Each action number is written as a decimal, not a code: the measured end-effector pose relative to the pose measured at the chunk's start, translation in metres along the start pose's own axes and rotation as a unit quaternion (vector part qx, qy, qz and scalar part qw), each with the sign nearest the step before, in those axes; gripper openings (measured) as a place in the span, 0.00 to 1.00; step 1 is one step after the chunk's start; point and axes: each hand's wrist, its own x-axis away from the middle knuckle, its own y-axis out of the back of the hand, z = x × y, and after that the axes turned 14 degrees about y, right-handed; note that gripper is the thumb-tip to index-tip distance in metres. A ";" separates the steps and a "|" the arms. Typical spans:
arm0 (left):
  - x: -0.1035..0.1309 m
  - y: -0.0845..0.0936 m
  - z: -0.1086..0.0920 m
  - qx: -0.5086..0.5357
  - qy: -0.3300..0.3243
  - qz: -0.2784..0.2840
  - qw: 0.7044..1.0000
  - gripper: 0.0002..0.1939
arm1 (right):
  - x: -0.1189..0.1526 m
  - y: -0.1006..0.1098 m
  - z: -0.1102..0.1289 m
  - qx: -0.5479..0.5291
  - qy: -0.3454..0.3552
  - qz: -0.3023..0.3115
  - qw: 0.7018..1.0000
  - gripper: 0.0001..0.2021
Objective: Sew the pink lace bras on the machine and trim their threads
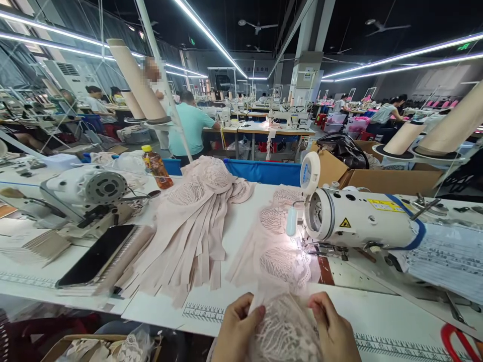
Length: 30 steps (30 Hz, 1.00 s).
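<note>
Both my hands are at the table's front edge, on a beige lace bra piece [289, 322]. My left hand [241, 327] pinches its left side between thumb and fingers. At the right edge, my right hand [332, 324] has its thumb and fingers closed on the fabric. More of the lace fabric [283, 261] runs away from me beside the lit needle area of a white sewing machine [350, 218]. A pile of similar beige pieces [188, 216] with long strips lies to the left.
Left of the pile are a phone [96, 256] on a notebook, a bottle [156, 168] and another sewing machine [86, 191]. Red-handled scissors [456, 342] lie at the front right. Thread cones [402, 138] stand behind. A person in a teal shirt [192, 128] sits ahead.
</note>
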 end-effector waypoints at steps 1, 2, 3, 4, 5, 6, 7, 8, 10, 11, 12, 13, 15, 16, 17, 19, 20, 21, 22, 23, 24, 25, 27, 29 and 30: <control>0.002 0.001 -0.003 0.010 0.011 0.022 1.000 0.29 | -0.002 0.004 -0.003 0.002 -0.004 0.017 1.000 0.26; 0.003 0.000 -0.005 0.012 0.021 0.056 0.998 0.29 | -0.003 0.008 -0.006 -0.008 -0.005 0.043 0.999 0.27; 0.005 -0.001 -0.006 0.006 0.027 0.092 0.995 0.30 | -0.005 0.010 -0.007 -0.027 -0.009 0.069 0.997 0.28; 0.006 -0.004 -0.005 -0.008 0.029 0.116 0.993 0.31 | -0.007 0.011 -0.008 -0.051 -0.021 0.087 0.995 0.29; 0.007 -0.006 -0.005 -0.033 0.026 0.126 0.991 0.32 | -0.008 0.011 -0.009 -0.077 -0.044 0.101 0.991 0.30; 0.008 -0.009 -0.003 -0.068 0.017 0.122 0.990 0.32 | -0.009 0.009 -0.009 -0.101 -0.075 0.108 0.986 0.32; 0.008 -0.011 -0.002 -0.109 0.004 0.107 0.988 0.32 | -0.010 0.005 -0.008 -0.120 -0.106 0.107 0.981 0.33; 0.008 -0.013 -0.001 -0.149 -0.012 0.090 0.985 0.32 | -0.010 0.000 -0.007 -0.132 -0.128 0.103 0.978 0.35; 0.007 -0.015 0.000 -0.201 -0.030 0.072 0.976 0.33 | -0.011 -0.011 -0.003 -0.128 -0.135 0.085 0.979 0.36; 0.007 -0.015 0.001 -0.208 -0.028 0.066 0.976 0.35 | -0.011 -0.017 -0.001 -0.112 -0.126 0.067 0.983 0.36; 0.006 -0.015 0.002 -0.205 -0.019 0.058 0.977 0.37 | -0.012 -0.022 0.000 -0.093 -0.117 0.048 0.988 0.36; 0.006 -0.014 0.003 -0.202 -0.003 0.044 0.978 0.38 | -0.014 -0.026 0.001 -0.079 -0.111 0.040 0.990 0.36; 0.005 -0.013 0.004 -0.211 0.018 0.000 0.977 0.40 | -0.016 -0.031 0.002 -0.059 -0.101 0.042 0.992 0.37; 0.005 -0.013 0.003 -0.223 0.016 -0.019 0.975 0.40 | -0.016 -0.033 0.002 -0.053 -0.093 0.053 0.993 0.37; 0.004 -0.014 0.001 -0.238 0.010 -0.028 0.971 0.39 | -0.016 -0.033 0.002 -0.048 -0.085 0.071 0.993 0.38; 0.000 -0.015 -0.006 -0.271 -0.012 -0.023 0.962 0.37 | -0.012 -0.034 0.000 -0.047 -0.072 0.117 0.989 0.39; -0.002 -0.015 -0.010 -0.284 -0.022 -0.010 0.959 0.36 | -0.007 -0.034 -0.001 -0.061 -0.067 0.138 0.986 0.39; -0.004 -0.015 -0.015 -0.293 -0.029 0.011 0.956 0.35 | -0.002 -0.035 -0.003 -0.083 -0.066 0.158 0.982 0.38; -0.006 -0.015 -0.019 -0.300 -0.035 0.036 0.953 0.35 | 0.004 -0.037 -0.004 -0.103 -0.067 0.170 0.978 0.37; -0.007 -0.014 -0.022 -0.303 -0.040 0.060 0.950 0.34 | 0.010 -0.038 -0.005 -0.111 -0.071 0.168 0.977 0.35; -0.007 -0.013 -0.024 -0.304 -0.040 0.078 0.949 0.34 | 0.015 -0.040 -0.005 -0.106 -0.078 0.155 0.979 0.32; -0.006 -0.011 -0.024 -0.304 -0.035 0.085 0.948 0.34 | 0.018 -0.040 -0.005 -0.091 -0.090 0.134 0.983 0.30; -0.003 -0.007 -0.020 -0.304 -0.021 0.055 0.951 0.34 | 0.017 -0.040 -0.002 -0.074 -0.113 0.096 0.986 0.30; 0.000 -0.003 -0.012 -0.304 -0.012 0.011 0.952 0.33 | 0.009 -0.036 0.003 -0.105 -0.107 0.097 0.984 0.33; 0.002 -0.001 -0.008 -0.308 -0.010 0.001 0.951 0.32 | 0.004 -0.034 0.007 -0.128 -0.094 0.115 0.981 0.34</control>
